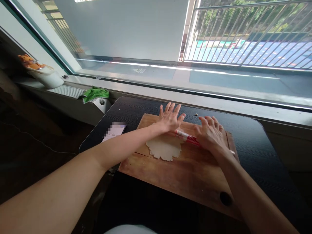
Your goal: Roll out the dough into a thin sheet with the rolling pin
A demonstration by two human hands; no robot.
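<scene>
We span a red-and-white rolling pin (189, 138)
Fingers spread wide, our left hand (170, 120) and right hand (210, 134) lie over it; the ragged-edged dough sheet (165, 150) lies partly under our left wrist, on the wooden board (192, 172) atop the worktop (255, 143).

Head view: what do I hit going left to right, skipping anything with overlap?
White tub → green cloth → phone → dough → right hand.
</scene>
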